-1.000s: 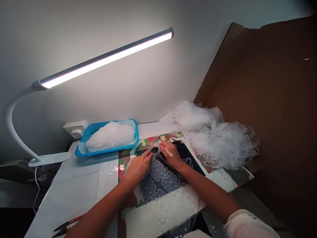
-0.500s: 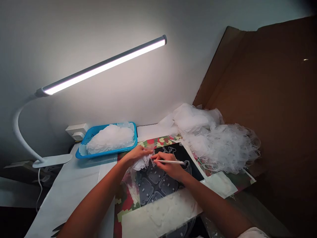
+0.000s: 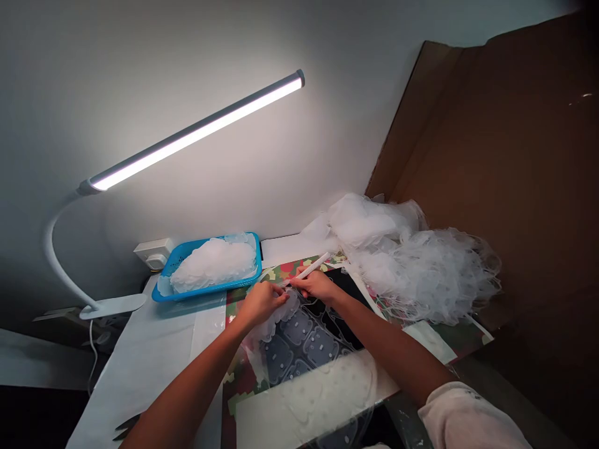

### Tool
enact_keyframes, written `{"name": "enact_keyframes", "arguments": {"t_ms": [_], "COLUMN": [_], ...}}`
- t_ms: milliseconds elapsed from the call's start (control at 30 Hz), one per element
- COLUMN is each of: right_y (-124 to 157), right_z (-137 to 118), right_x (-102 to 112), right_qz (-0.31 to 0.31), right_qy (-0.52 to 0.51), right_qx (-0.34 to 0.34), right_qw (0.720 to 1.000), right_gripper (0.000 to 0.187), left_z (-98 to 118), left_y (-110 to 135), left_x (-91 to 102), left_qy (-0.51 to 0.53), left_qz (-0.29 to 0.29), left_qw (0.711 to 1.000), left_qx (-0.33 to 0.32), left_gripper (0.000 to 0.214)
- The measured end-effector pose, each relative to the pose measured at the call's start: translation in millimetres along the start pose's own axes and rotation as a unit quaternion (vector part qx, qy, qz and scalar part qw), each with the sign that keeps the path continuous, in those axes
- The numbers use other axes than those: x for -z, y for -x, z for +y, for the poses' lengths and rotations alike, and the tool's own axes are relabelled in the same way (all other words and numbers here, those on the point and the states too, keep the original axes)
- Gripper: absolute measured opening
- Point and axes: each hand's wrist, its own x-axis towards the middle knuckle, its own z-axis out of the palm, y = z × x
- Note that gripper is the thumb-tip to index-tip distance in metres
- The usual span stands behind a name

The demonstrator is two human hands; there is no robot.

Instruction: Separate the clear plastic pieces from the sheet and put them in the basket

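Observation:
My left hand [image 3: 262, 303] is closed, its fingertips pinching the edge of a sheer white frilly piece [image 3: 276, 320] that hangs below them. In my right hand [image 3: 316, 285] is a slim white pen-like tool [image 3: 314, 265], tilted up to the right. Both hands' fingertips nearly meet at the piece, and the tool's tip is by the left fingers. Beneath lies a clear sheet with rounded-square shapes [image 3: 320, 347], over a black surface [image 3: 349, 284].
A blue basket [image 3: 206, 295] holds a heap of thin white pieces [image 3: 213, 265]. Sheer white material [image 3: 430, 274] is piled at right beside a cardboard panel [image 3: 491, 143]. A lit lamp [image 3: 201, 132] hangs above. Dark scissor-like blades [image 3: 126, 426] lie near my left forearm.
The pen-like tool has swung from nearly level, pointing back over my right hand, to tilted up and away. My right hand has turned and risen slightly; the camera view has shifted a little.

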Motion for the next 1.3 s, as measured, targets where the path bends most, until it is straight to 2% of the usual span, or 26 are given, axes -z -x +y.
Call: {"name": "enact_keyframes", "arguments": {"t_ms": [167,267,333,400,633,833,967,1133,1300], "right_y": [-4.3,-1.7,1.8,5.2,8.1,4.4,3.3,-0.7,-10.1], "right_z": [11.9,9.4,4.5,0.4,0.9,0.5,7.8,19.0,31.8], "right_x": [-5.9,-5.1,-1.2,3.4,3.0,-0.2,-2.7,-5.1,7.1], "right_qz": [0.057,0.02,-0.028,-0.051,-0.058,-0.068,-0.019,0.098,0.135], "right_qy": [-0.136,-0.152,-0.138,-0.108,-0.015,0.083,0.103,0.131,0.127], "right_qx": [-0.059,-0.069,-0.07,-0.053,-0.01,0.051,0.097,0.145,0.095], "right_qw": [0.987,0.986,0.988,0.991,0.998,0.993,0.99,0.976,0.978], "right_gripper": [0.031,0.031,0.032,0.033,0.03,0.023,0.019,0.022,0.024], "left_z": [2.2,0.5,-1.7,-3.6,3.5,9.2,7.6,8.1,9.6], "left_y": [8.7,9.5,8.7,7.6,7.5,9.2,9.9,14.1,25.8], "left_x": [0.1,0.0,0.2,0.8,-1.3,-5.7,-6.8,-7.7,-7.3], "left_qy": [-0.024,-0.031,-0.034,-0.038,-0.069,-0.087,-0.083,-0.094,-0.116], "left_qz": [0.016,0.018,0.02,0.025,0.04,0.059,0.058,0.066,0.113], "left_qw": [0.999,0.999,0.999,0.999,0.996,0.993,0.993,0.992,0.987], "left_qx": [0.02,0.022,0.021,0.02,0.04,0.058,0.061,0.048,0.01], "left_gripper": [0.034,0.035,0.037,0.038,0.036,0.032,0.033,0.032,0.03]}}
